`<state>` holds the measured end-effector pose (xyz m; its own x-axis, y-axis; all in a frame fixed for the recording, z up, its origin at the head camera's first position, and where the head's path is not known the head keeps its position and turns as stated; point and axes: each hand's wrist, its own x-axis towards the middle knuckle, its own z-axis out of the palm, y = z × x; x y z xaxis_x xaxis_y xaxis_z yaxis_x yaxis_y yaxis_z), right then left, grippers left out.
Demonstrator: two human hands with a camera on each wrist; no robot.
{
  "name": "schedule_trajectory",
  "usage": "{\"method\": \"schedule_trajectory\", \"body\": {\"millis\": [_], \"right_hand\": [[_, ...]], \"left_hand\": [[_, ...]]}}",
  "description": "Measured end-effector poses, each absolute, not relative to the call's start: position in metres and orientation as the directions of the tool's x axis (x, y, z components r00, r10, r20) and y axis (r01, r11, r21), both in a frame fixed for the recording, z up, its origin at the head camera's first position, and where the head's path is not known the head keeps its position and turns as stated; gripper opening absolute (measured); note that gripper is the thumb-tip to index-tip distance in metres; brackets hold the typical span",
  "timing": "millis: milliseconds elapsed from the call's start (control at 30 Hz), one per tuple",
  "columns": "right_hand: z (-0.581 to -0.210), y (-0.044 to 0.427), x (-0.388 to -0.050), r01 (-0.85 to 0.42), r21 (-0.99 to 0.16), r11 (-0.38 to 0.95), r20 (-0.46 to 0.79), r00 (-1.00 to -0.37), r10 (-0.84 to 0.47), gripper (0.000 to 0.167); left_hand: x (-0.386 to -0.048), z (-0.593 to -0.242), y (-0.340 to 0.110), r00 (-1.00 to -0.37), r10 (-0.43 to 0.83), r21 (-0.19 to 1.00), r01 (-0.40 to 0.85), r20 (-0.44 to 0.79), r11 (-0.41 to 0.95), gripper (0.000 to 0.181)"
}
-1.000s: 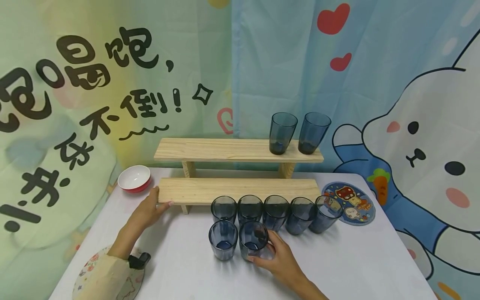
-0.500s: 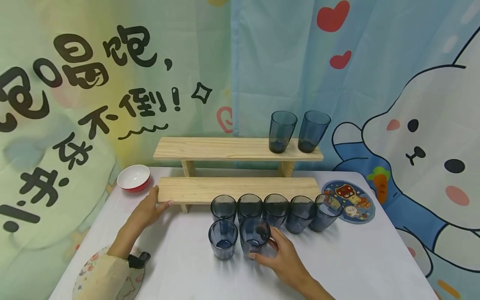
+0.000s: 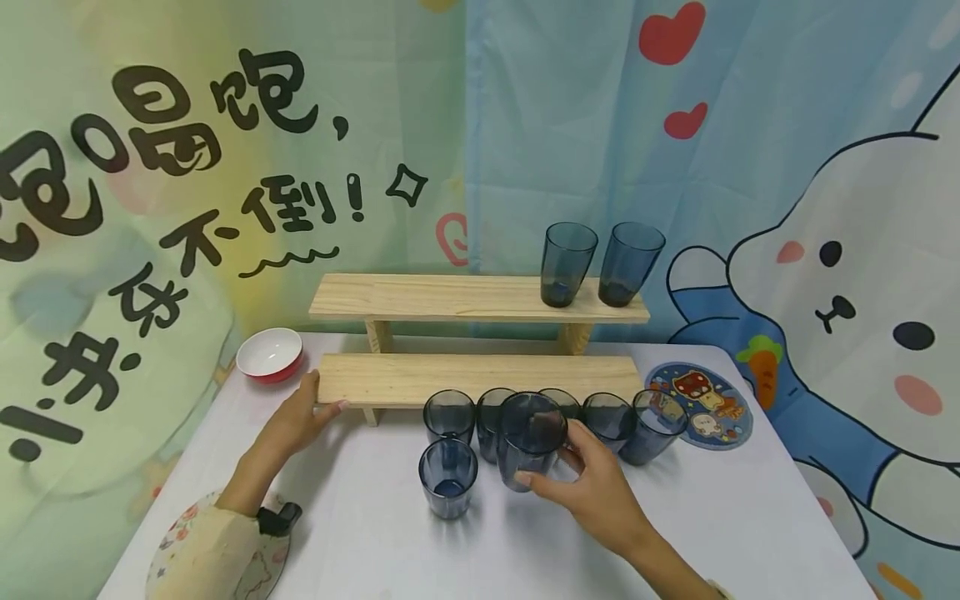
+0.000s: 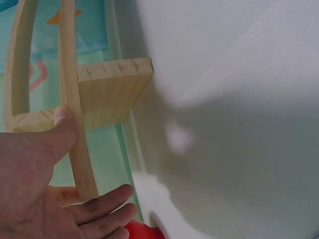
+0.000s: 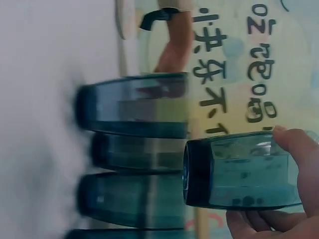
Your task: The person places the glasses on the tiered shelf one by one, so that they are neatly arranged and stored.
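My right hand (image 3: 603, 492) grips a blue-tinted glass tumbler (image 3: 527, 454) by its side, thumb on one side and fingers on the other. In the right wrist view this tumbler (image 5: 249, 172) is raised off the tabletop, its base well above the bases of the others. Another tumbler (image 3: 447, 483) stands by itself at the front, left of the held one. Behind them is a row of several tumblers (image 3: 652, 433), partly hidden. My left hand (image 3: 296, 425) holds the left end of the lower wooden shelf (image 3: 390, 379); its thumb (image 4: 62, 119) presses the board's edge.
Two tumblers (image 3: 566, 271) stand on the right end of the upper wooden shelf (image 3: 420, 298). A red-and-white bowl (image 3: 270, 354) sits left of the shelves. A round blue mat (image 3: 723, 417) lies at right, and a patterned mat (image 3: 262, 567) under the left forearm.
My right hand has lifted the tumbler from the front of the table and moved it up and slightly right, before the row. The left hand stays at the shelf end.
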<state>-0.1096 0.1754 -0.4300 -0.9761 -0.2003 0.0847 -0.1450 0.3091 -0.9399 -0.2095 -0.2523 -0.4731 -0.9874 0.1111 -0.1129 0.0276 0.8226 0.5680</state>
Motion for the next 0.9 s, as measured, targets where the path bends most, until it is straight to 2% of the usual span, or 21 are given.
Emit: {"method": "schedule_trajectory", "body": {"millis": [267, 500, 733, 900], "right_hand": [[-0.393, 0.179, -0.130, -0.180, -0.936, 0.301, 0.129, -0.975, -0.184, 0.077], [-0.376, 0.176, -0.162, -0.255, -0.926, 0.278, 0.217, -0.963, -0.163, 0.064], [-0.367, 0.167, -0.201, -0.261, -0.912, 0.316, 0.227, -0.964, -0.141, 0.066], [-0.362, 0.157, -0.225, -0.262, -0.904, 0.338, 0.237, -0.965, -0.114, 0.062]], "left_hand": [[-0.209, -0.474, -0.252, -0.989, 0.107, 0.560, 0.030, -0.106, 0.828, 0.088], [-0.210, -0.474, -0.252, -0.988, 0.110, 0.557, 0.034, -0.104, 0.830, 0.089], [-0.211, -0.474, -0.253, -0.988, 0.108, 0.559, 0.030, -0.108, 0.829, 0.088], [-0.211, -0.474, -0.252, -0.988, 0.110, 0.560, 0.032, -0.106, 0.828, 0.088]]}}
